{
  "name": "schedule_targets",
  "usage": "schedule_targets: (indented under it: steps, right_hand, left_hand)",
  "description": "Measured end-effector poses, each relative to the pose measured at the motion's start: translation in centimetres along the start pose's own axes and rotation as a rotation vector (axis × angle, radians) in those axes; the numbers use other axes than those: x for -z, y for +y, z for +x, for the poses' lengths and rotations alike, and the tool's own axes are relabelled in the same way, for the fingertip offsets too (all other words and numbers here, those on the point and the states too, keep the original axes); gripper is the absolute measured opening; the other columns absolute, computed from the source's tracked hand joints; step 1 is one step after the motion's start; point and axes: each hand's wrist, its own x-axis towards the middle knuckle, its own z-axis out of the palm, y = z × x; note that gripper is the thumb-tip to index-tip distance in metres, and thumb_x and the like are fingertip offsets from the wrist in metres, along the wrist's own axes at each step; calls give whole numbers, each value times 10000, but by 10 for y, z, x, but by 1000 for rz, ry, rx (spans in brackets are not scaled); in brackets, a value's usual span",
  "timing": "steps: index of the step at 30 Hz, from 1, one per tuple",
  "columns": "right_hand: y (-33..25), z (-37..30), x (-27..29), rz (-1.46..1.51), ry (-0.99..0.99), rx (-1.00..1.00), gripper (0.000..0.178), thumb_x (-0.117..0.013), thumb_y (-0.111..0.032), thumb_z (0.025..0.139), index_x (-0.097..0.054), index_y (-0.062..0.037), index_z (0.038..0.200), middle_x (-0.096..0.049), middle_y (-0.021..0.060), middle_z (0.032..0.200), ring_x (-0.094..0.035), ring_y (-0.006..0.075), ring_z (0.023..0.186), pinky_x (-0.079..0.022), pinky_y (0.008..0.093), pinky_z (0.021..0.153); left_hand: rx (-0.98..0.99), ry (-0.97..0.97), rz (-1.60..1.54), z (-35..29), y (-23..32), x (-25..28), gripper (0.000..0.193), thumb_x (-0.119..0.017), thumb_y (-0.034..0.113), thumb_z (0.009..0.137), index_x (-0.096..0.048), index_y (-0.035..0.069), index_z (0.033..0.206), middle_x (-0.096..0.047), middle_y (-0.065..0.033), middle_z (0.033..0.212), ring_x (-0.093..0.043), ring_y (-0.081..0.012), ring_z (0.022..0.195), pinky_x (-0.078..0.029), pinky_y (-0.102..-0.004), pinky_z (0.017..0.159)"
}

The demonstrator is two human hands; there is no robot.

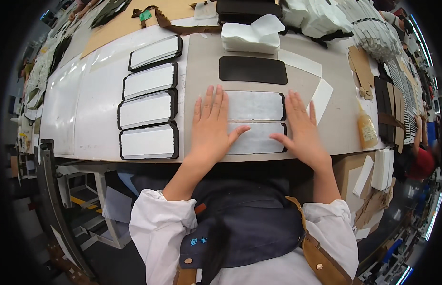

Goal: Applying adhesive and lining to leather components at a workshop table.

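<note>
Two pale grey rectangular panels with thin dark edges lie one beyond the other in front of me, the farther panel [255, 105] and the nearer panel [256, 138]. My left hand [211, 121] lies flat over their left ends, fingers stretched out and thumb on the nearer panel. At their right ends my right hand [302, 124] rests with spread fingers, its thumb reaching onto the nearer panel. Neither hand grips anything. Just beyond the panels is a black rounded rectangular piece [253, 70]. To the left, several white panels [148, 112] with black borders form a column.
A stack of white sheets [252, 35] stands beyond the black piece. White strips [321, 100] lie right of my right hand. Farther right is a yellowish bottle [367, 128]. Dark and brown strips [391, 111] lie at the table's right edge. People work in the background.
</note>
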Motion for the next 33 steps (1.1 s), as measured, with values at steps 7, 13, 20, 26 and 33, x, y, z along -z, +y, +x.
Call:
schedule_targets:
  steps: [7,13,20,26,33]
  right_hand:
    - [41,-26,26,-143,213,-96,558,-710,-178,824,-502,14,1305,-550,121,1300,-477,281,1265,-136,518,1199]
    - [36,-19,28,-233,204,-20,455,-692,-50,760,-565,-14,1196,-610,75,1105,-551,237,1116,-132,539,1201]
    - [34,-18,21,-249,268,-67,457,-671,-6,743,-572,-13,1189,-630,79,1058,-577,226,1065,-132,543,1202]
    - [47,-17,13,-176,449,28,445,-659,43,759,-595,-38,1192,-658,39,894,-634,200,904,-188,538,1189]
    - [42,-27,51,-157,751,-91,410,-625,52,820,-593,-53,1216,-670,17,893,-636,164,906,-202,492,1194]
  left_hand:
    - [-156,-16,-165,5,43,-4,853,-528,620,884,-367,20,1469,-272,-174,1568,-181,-331,1479,-162,-510,1184]
    - [-158,48,-149,8,64,-17,810,-537,647,863,-420,117,1464,-296,-143,1565,-207,-341,1466,-180,-544,1165]
    - [-12,1,-101,1,24,-8,817,-459,671,897,-380,117,1491,-258,-170,1576,-161,-351,1480,-108,-515,1193]
    - [159,116,-16,-9,-9,0,825,-444,649,921,-351,59,1491,-167,-249,1581,-86,-362,1495,-105,-497,1196]
    - [104,97,-39,-24,-11,8,815,-526,579,917,-333,33,1491,-144,-276,1575,-79,-420,1482,-128,-525,1182]
